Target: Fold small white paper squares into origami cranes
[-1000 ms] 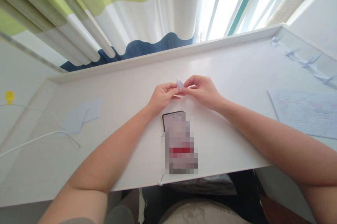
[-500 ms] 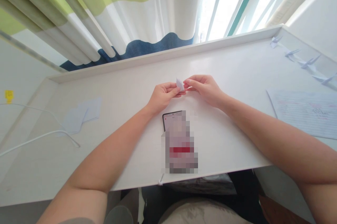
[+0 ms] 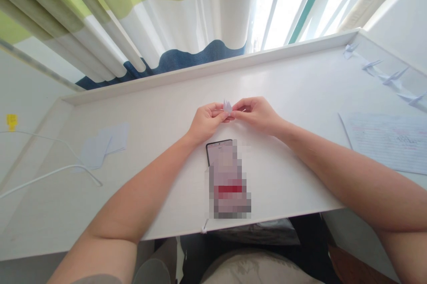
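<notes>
White desk (image 3: 283, 186) w/ raised rim (image 3: 283, 57); near edge, black-edged rectangular phone (image 3: 228, 170), partly pixelated; just beyond, L hand (image 3: 207, 122) & R hand (image 3: 258, 114) pinch small pointed white folded paper (image 3: 227, 106) btwn fingertips; far R, four folded white paper pieces (image 3: 392, 78).

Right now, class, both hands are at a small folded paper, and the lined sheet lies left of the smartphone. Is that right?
Not quite: the lined sheet lies right of the smartphone, not left, as the head view shows. The rest holds: the left hand and right hand are at the small folded paper.
</notes>
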The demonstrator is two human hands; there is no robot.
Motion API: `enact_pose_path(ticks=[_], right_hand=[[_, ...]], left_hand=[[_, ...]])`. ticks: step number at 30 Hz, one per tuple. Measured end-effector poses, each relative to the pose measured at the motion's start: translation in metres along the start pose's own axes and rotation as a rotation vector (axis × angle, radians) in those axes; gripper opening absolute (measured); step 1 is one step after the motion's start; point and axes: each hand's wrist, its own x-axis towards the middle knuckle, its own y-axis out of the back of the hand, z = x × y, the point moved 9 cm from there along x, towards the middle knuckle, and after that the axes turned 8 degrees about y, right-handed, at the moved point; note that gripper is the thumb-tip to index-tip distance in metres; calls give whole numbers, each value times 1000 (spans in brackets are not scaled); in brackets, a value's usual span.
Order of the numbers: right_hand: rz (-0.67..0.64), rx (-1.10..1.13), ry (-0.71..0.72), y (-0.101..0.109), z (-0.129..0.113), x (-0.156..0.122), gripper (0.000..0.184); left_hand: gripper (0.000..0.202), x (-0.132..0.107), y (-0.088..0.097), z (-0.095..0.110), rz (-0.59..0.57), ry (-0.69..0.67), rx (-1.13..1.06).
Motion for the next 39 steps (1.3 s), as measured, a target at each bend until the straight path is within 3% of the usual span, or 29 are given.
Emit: enact_pose_path(ticks=[11,18,28,39], right_hand=[[-30,-7,59,4,-6,1,34],[-59,45,36,1,-1,0,38],[-29,37,54,1,-2,1,22],[3,-42,65,5,-6,1,15]], left_hand=[[51,-1,-9,6,-103,-35,15],[47,-1,-6,6,-68,-59,18],[38,0,-10,4,-98,-66,12],[43,0,0,-2,37,9,30]])
